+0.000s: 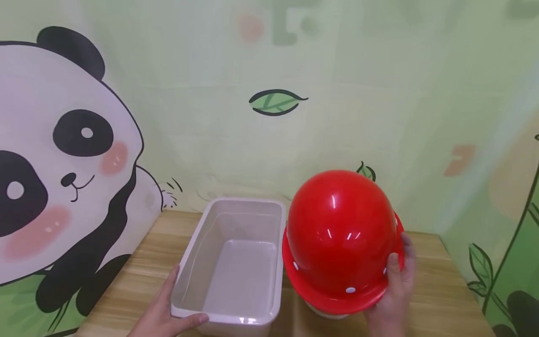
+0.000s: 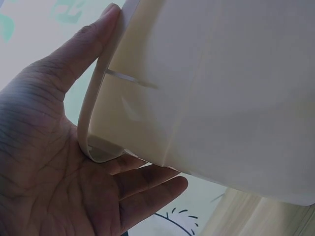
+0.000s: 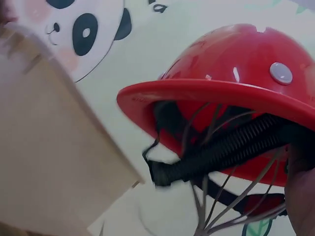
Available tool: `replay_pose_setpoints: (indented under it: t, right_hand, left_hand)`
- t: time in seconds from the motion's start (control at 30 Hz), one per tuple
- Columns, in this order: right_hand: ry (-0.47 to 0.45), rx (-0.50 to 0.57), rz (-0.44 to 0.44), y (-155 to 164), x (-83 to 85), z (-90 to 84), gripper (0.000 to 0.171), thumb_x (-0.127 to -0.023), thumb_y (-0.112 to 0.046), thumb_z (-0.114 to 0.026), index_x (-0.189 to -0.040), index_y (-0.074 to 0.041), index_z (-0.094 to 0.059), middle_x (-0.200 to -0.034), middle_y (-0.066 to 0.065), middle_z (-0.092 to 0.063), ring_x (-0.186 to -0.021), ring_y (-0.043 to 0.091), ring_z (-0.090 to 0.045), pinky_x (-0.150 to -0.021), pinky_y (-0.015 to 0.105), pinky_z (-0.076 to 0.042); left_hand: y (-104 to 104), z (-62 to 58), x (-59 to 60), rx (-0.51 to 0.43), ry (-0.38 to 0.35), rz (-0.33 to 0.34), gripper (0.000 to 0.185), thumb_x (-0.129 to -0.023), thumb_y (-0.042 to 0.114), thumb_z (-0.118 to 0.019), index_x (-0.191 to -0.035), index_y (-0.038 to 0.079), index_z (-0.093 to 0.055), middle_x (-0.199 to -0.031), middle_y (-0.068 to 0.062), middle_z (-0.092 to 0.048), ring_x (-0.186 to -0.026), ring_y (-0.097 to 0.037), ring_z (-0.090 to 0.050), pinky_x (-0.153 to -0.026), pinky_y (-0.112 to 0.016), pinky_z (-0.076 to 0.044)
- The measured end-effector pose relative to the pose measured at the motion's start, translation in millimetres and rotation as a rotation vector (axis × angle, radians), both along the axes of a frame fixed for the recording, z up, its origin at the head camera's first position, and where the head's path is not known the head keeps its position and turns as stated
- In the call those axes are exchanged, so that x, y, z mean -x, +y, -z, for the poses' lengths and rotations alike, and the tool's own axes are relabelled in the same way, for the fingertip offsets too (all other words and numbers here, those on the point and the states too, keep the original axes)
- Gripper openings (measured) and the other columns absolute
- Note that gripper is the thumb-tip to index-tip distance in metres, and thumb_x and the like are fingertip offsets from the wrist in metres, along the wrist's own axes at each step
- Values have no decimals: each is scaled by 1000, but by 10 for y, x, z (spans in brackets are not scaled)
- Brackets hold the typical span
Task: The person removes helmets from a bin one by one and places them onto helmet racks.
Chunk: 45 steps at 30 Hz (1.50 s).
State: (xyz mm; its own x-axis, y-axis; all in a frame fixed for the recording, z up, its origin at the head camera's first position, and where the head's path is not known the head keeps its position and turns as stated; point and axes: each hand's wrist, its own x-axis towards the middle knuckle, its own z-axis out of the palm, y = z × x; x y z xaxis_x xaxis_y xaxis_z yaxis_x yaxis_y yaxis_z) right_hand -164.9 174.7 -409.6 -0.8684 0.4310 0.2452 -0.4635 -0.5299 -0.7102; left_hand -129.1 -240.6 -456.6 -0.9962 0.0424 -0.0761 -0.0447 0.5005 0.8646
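Observation:
My left hand grips the near left corner of a white plastic basin, thumb at the front rim and fingers along its left side. Nothing lies inside the basin. On the right, my right hand holds a glossy red hard hat by its brim, dome up. The right wrist view shows a black ribbed headband beneath the shell. Thin grey strands converge below it. A pale curved edge peeks out under the brim in the head view; the rest is hidden.
Basin and hat are side by side over a wooden table. Behind it hangs a pale green backdrop printed with leaves and a large panda at the left.

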Motion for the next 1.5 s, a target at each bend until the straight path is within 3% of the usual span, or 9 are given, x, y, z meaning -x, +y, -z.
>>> replay_pose_setpoints:
  t: [0.17, 0.5, 0.73, 0.87, 1.03, 1.23, 1.5]
  right_hand:
    - [47, 39, -27, -27, 52, 116, 53, -97, -4, -48, -147, -18, -34, -154, 6, -34, -140, 29, -37, -95, 35, -54]
    - [13, -50, -28, 25, 81, 182, 52, -98, -7, -47, -147, -19, -33, -154, 4, -33, -141, 28, -36, -95, 34, -54]
    - [-36, -66, -6, 25, 41, 124, 50, -99, -10, -48, -146, -20, -34, -154, 3, -34, -139, 28, -38, -94, 36, -54]
    - [-78, -14, 14, 31, 56, 30, 48, -98, -15, -53, -144, -21, -38, -151, 2, -40, -137, 28, -41, -94, 35, -54]
    - [-96, 119, -64, 94, 73, -55, 47, -98, -22, -55, -142, -23, -40, -149, -1, -42, -137, 24, -41, -94, 33, -55]
    - [-66, 260, -123, 170, 48, -14, 45, -98, -21, -53, -142, -22, -42, -149, -1, -44, -133, 21, -45, -91, 32, -56]
    - [-118, 257, -155, 256, 15, -26, 46, -97, -26, -57, -141, -27, -44, -148, -6, -44, -135, 18, -44, -91, 32, -56]
  left_hand:
    - [8, -12, 17, -23, 31, 13, 118, -66, 26, -89, -152, 39, -10, -132, -14, -52, -105, -28, -61, -79, -24, -54]
    - [4, -27, 8, -1, -20, -19, 117, -65, 29, -89, -151, 42, -11, -134, -12, -51, -107, -26, -60, -82, -26, -52]
    - [-2, -18, 4, 1, -34, -25, 117, -65, 30, -89, -151, 44, -10, -137, -12, -49, -109, -28, -59, -86, -35, -55]
    - [1, -15, 5, 0, -36, -25, 117, -66, 30, -89, -151, 44, -10, -136, -12, -49, -108, -28, -59, -86, -34, -56]
    - [12, 6, -10, -9, -21, -26, 118, -65, 29, -90, -151, 43, -10, -134, -13, -51, -106, -26, -60, -83, -28, -54]
    - [21, 17, -19, -49, -22, -17, 118, -66, 24, -89, -151, 43, -10, -132, -14, -51, -106, -27, -60, -81, -23, -53]
    - [5, 32, -4, -67, -16, -5, 117, -67, 23, -89, -151, 43, -10, -133, -14, -50, -108, -30, -60, -82, -27, -56]
